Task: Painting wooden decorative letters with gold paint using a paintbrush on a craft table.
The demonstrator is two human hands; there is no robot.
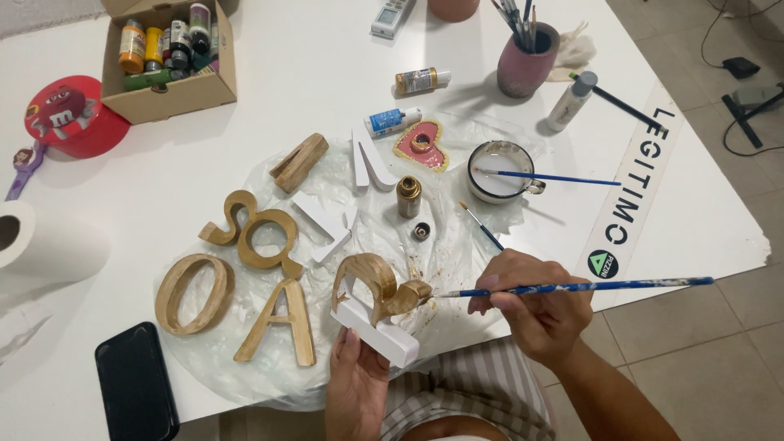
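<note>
Head view, looking down on a white table (327,73) spread with clear plastic sheeting (457,245).

Left hand (357,384) closed around the white, unpainted end of a wooden letter (377,306), holding it tilted just above the sheeting at the near table edge. Upper curve of the letter already gold; lower bar bare white.

Right hand (535,306) pinches a long blue-handled brush (572,287) near its ferrule, pencil-style, bristle tip touching the gold curve.

Handling, as a judgement: the letter looks like a thick, rigid cut-out, light enough for one hand, not fragile. Gold areas look glossy and probably wet, so slippery and easily smudged; the bare white bar is the safe place to hold. The brush is thin and light and should be held close to the tip for control.

Nearby on the sheeting: gold "O" (194,292), gold "A" (282,322), gold ampersand (255,233), small gold paint bottle (408,196) with its cap (421,231) off beside it, enamel mug (500,170) with a second brush across it. Black phone (137,384) lies left of the sheeting.

Hard to make out: which letter is held, since fingers and tilt hide its shape. Left fingertips hidden behind the piece. Paper roll (45,241) cut off at left edge; underside of the letter unseen.
</note>
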